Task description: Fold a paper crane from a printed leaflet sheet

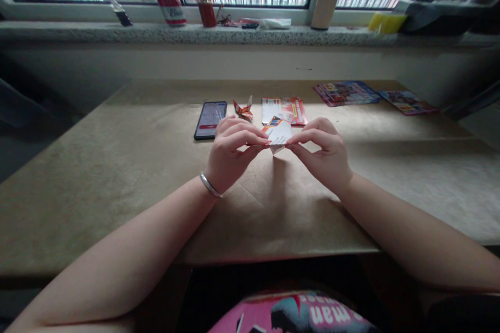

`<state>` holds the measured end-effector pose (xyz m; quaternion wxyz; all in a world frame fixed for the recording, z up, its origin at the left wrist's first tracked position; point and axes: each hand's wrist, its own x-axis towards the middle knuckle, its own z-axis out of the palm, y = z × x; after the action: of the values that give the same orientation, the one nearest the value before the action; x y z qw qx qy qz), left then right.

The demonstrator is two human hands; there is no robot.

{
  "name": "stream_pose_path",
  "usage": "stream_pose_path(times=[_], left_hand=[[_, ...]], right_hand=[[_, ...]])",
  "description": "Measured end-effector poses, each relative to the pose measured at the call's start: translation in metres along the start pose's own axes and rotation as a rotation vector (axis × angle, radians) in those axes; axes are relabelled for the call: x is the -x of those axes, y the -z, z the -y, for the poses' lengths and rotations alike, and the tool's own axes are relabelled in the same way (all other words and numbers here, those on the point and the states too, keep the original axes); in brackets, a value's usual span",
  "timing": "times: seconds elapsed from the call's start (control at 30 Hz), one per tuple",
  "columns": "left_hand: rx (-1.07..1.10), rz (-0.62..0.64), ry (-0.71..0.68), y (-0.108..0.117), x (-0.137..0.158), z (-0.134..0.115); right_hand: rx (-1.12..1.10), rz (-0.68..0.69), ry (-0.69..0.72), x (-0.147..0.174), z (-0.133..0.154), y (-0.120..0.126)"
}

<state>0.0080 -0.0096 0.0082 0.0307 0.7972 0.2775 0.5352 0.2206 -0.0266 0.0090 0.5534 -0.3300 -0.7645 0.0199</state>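
Note:
A small folded piece of printed paper (pixel 278 132), white with orange and blue patches, is held up over the table between both hands. My left hand (pixel 234 148), with a silver bangle at the wrist, pinches its left edge between thumb and fingers. On the other side my right hand (pixel 326 151) pinches the right edge the same way. A pointed flap hangs below the paper's near edge. Just beyond the left hand stands a red folded paper crane (pixel 244 109), beside a phone (pixel 211 120) with its screen lit.
Behind the held paper lies a stack of red and white printed sheets (pixel 289 109). Colourful leaflets (pixel 347 92) are spread at the back right of the table (pixel 117 182). The stone windowsill (pixel 148 36) carries a red can (pixel 169 5), a red bottle (pixel 207 12) and a yellow object (pixel 386 23).

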Motion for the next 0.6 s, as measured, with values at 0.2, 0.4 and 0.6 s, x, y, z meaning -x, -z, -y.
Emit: stream_pose_path(times=[0.2,0.4,0.6], left_hand=[[0.001,-0.014,-0.015,-0.0002,-0.0002,0.0036],[-0.020,-0.005,0.003,0.0002,-0.0003,0.0035],[-0.021,-0.012,0.001,0.0008,-0.0003,0.0032]], right_hand=[[0.010,0.012,-0.041,0.0008,-0.0031,-0.0007],[0.038,0.026,-0.036,0.0017,-0.0059,-0.0001],[0.084,0.038,-0.034,0.0023,-0.0084,-0.0010]])
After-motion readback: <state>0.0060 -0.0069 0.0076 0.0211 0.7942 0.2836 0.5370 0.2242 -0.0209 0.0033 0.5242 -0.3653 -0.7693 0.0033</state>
